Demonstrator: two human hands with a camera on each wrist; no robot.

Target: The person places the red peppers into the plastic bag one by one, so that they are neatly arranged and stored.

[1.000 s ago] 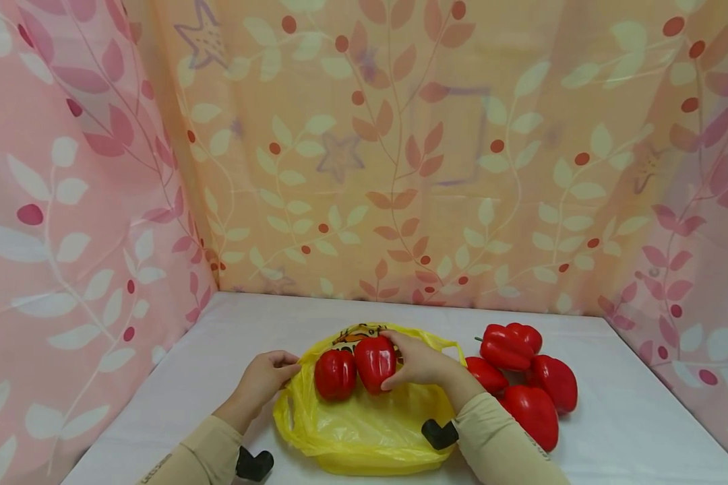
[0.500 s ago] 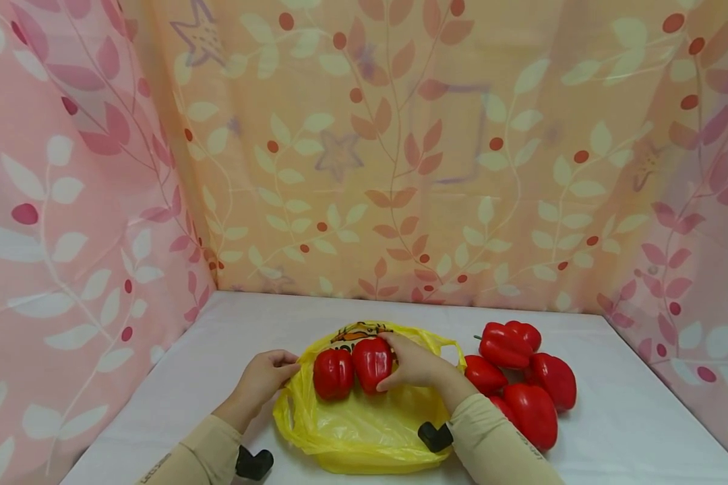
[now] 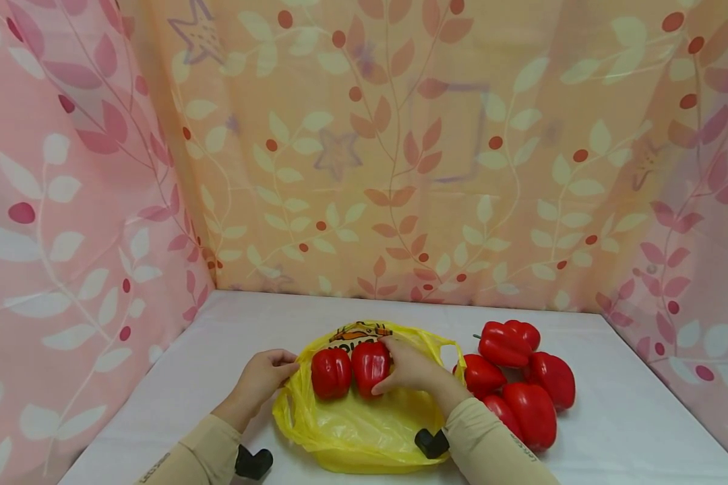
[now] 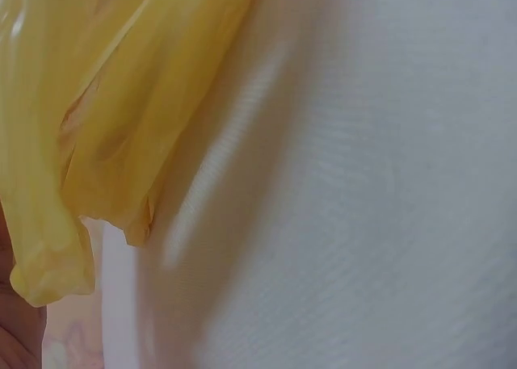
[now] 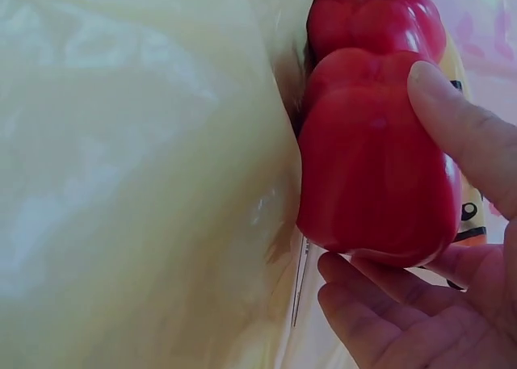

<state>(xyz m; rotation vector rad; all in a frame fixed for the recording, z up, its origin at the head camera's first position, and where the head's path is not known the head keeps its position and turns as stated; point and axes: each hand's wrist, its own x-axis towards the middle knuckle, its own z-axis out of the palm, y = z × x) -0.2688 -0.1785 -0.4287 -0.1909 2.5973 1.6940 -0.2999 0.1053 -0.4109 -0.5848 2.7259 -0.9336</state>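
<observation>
The right hand (image 3: 409, 367) grips a red pepper (image 3: 371, 368), thumb at its near right side and forefinger at the top in the head view; in the right wrist view the thumb (image 5: 452, 115) presses along one flank of it while the other fingers (image 5: 363, 304) curl below its end. The pepper sits to the left of the palm, between thumb and fingers, with most of its glossy front uncovered. Just beside it, on the side away from the hand, is a second red pepper (image 3: 331, 372); whether the two touch is hard to tell. Both lie within the outline of a yellow plastic bag (image 3: 364, 431), toward its far part, below an orange and black print (image 3: 360, 332). The left hand (image 3: 261, 380) pinches the bag's left edge, and in the left wrist view loose yellow folds hang over the table. Beige sleeves (image 3: 491, 444) cover both forearms, with a small black piece at each wrist. To the right of the bag, a heap of red peppers (image 3: 518, 397) lies on the white table (image 3: 619, 377), one showing a green stem. Behind the table hangs a peach curtain (image 3: 394, 168) patterned with leaves and stars, with pink leafy cloth (image 3: 67, 222) at the sides.
</observation>
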